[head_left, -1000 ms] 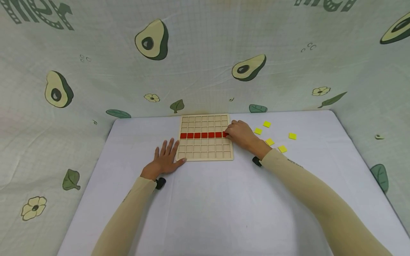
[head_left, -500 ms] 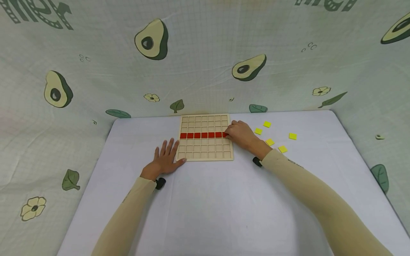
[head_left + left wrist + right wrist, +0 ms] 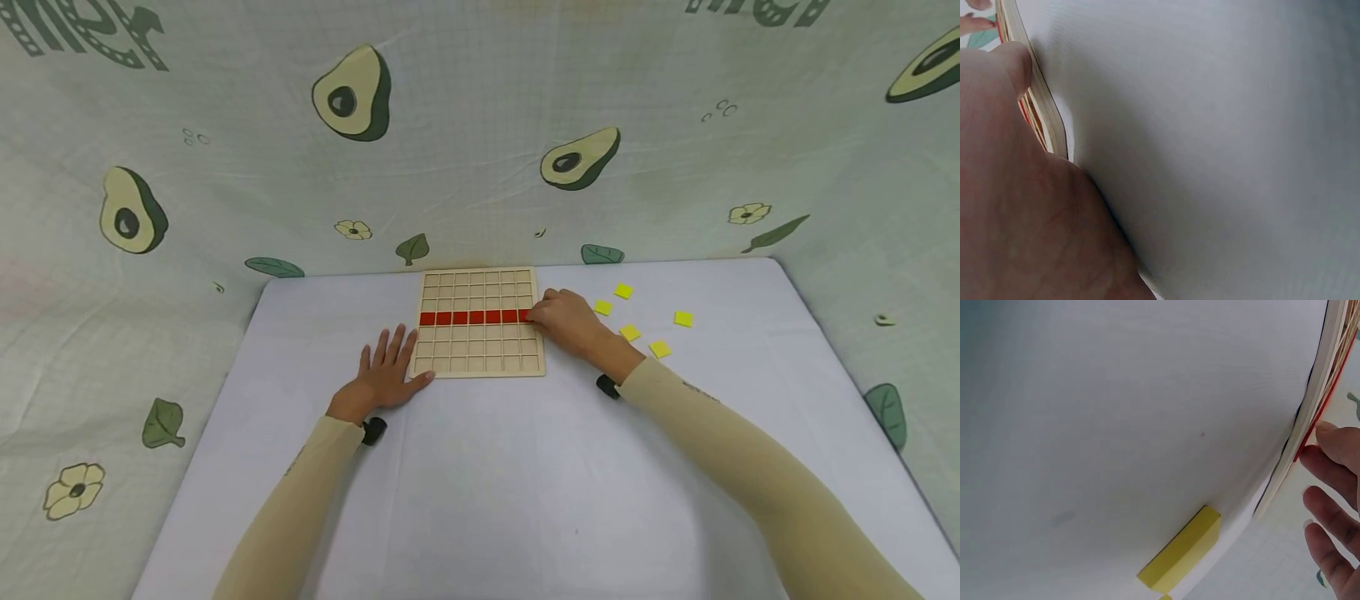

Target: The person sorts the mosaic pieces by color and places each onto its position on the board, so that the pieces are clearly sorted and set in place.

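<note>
A wooden grid board (image 3: pixel 480 358) lies at the far middle of the table, with a row of red square tiles (image 3: pixel 477 317) across it. My left hand (image 3: pixel 381 381) lies flat with spread fingers, fingertips along the board's left edge and thumb at its front left corner; the left wrist view shows the thumb (image 3: pixel 1017 65) against the edge. At the right end of the red row is my right hand (image 3: pixel 570 322). In the right wrist view its thumb and forefinger tips (image 3: pixel 1311 454) are at the last red tile (image 3: pixel 1310 434), fingers loosely bent, not gripping it.
Several yellow square tiles (image 3: pixel 630 332) lie scattered to the right of the board, close to my right hand; one yellow tile (image 3: pixel 1182 550) shows in the right wrist view. A white cloth covers the table (image 3: pixel 480 483). An avocado-print cloth (image 3: pixel 465 183) hangs behind it.
My right hand has drawn back slightly to the right and toward me, and the last red tile now shows more fully. My left hand stays in place.
</note>
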`<state>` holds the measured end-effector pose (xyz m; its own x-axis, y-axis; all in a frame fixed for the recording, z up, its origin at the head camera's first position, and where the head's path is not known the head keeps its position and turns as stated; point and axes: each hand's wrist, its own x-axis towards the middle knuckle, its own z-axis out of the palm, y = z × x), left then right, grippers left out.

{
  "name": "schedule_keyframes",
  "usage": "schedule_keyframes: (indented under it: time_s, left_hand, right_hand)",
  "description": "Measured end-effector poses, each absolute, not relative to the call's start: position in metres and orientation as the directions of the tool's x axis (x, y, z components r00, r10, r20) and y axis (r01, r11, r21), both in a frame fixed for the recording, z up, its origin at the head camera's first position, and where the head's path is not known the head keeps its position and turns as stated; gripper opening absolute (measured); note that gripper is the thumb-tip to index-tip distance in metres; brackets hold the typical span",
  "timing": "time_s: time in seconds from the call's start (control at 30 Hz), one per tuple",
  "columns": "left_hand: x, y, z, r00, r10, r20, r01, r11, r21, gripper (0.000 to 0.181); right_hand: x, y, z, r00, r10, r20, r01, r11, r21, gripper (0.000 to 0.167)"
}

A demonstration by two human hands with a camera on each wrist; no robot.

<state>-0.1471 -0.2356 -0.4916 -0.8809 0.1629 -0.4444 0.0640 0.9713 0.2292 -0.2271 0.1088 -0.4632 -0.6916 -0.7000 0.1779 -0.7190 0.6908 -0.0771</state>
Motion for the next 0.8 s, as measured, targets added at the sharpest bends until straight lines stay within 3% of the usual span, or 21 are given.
schedule_keyframes:
  time_s: [0.5,0.8]
  left_hand:
    - [-0.146,-0.237,-0.493,-0.884,0.181,-0.432,0.074,0.965,0.254,0.094]
    - [-0.15,-0.24,-0.496,-0.882,0.182,-0.435,0.07,0.963,0.261,0.096]
  right_hand:
    - [-0.217,0.121,-0.467,-0.688,-0.7,0.191,-0.725,0.678,-0.126,0.018]
    - [-0.208,0.148,-0.458,-0.779,-0.591,0.207,-0.625,0.755,-0.198,0.033]
